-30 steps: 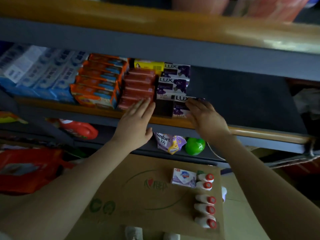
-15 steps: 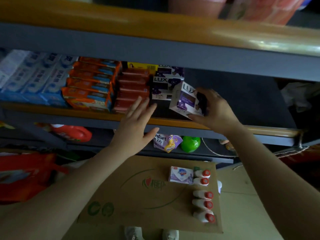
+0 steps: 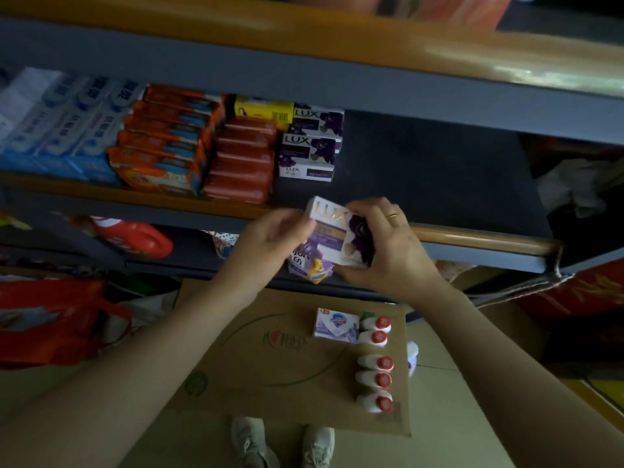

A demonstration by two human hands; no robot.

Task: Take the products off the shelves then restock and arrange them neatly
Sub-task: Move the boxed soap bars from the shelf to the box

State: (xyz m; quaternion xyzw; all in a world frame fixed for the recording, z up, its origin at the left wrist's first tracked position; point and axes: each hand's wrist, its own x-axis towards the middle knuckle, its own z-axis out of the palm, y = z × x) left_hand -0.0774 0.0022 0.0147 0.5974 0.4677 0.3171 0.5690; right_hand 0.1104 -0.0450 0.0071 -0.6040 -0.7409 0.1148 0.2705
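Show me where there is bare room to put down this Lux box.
Free: the dark shelf to the right of the Lux stack, and the cardboard sheet to the left of the white bottles. Crowded: the shelf's left part, packed with red boxes and orange packs.

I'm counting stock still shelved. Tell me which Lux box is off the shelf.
The Lux box held between both hands, right hand and left hand, in front of the shelf edge. The other Lux boxes sit stacked on the shelf.
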